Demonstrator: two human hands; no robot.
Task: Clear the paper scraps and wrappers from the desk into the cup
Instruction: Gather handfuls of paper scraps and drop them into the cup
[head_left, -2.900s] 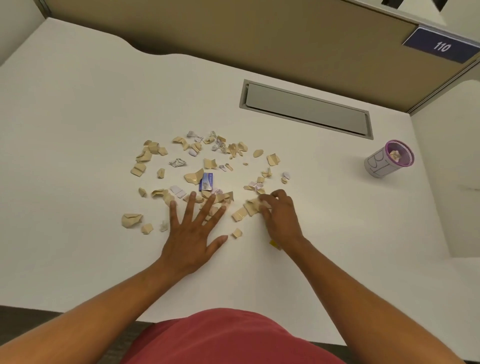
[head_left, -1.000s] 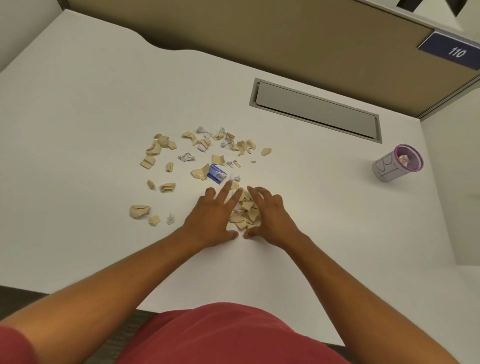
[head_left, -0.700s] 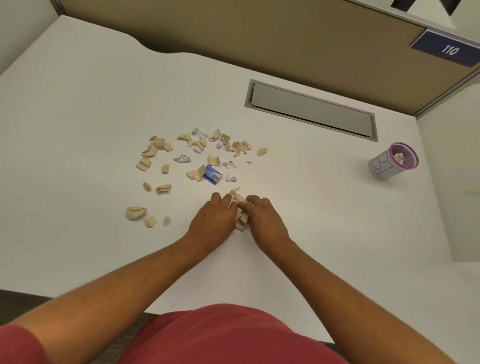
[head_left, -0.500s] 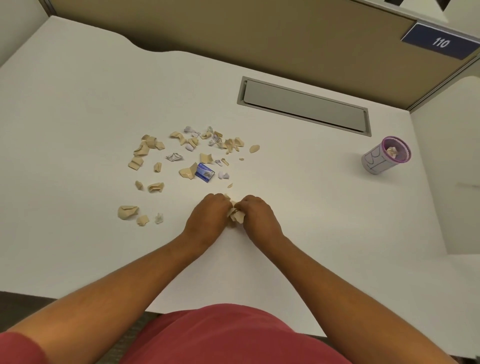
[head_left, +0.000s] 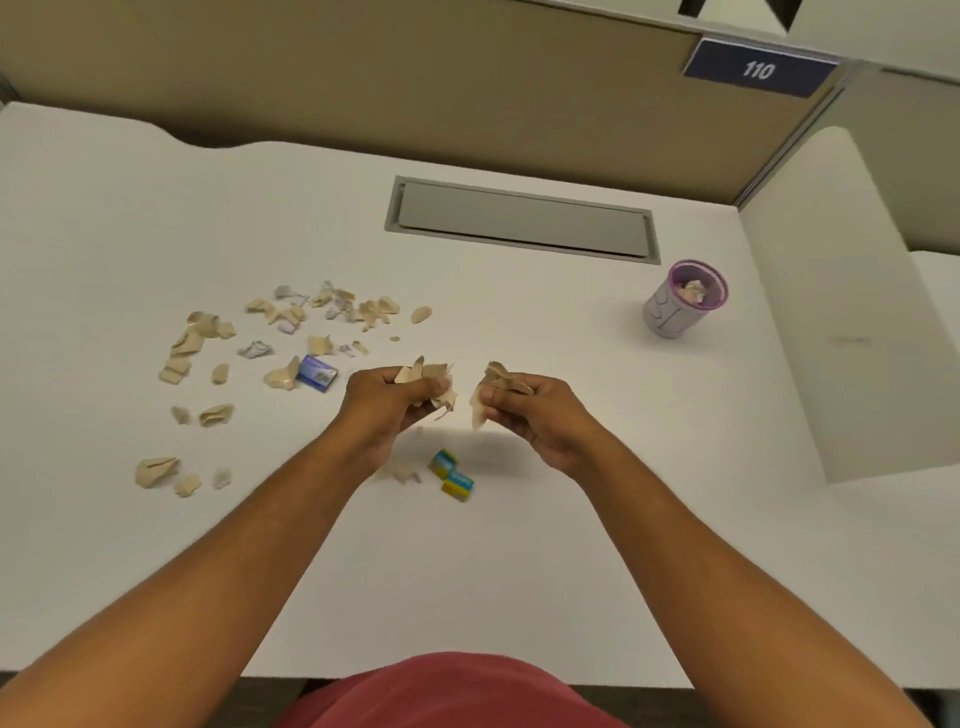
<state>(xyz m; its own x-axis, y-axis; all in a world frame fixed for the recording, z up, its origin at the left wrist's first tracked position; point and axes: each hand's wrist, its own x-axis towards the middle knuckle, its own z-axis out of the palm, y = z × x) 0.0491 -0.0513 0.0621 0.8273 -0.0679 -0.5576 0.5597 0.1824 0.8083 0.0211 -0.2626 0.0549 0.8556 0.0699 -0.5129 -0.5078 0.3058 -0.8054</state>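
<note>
My left hand is raised above the white desk, fingers closed on a bunch of tan paper scraps. Beside it my right hand grips another bunch of tan scraps. Several loose tan and white scraps lie spread over the desk to the left. A blue wrapper lies among them. A blue-and-yellow wrapper and a few scraps lie on the desk under my hands. The cup, grey with a purple rim, stands far right with paper inside.
A grey recessed cable hatch sits in the desk behind the scraps. A tan partition runs along the back, with a white side panel at the right. My red shirt shows at the bottom edge.
Both hands swept scraps into a pile, closed on it and lifted off the desk, each with a handful. A blue-and-yellow wrapper now shows where the pile was.
</note>
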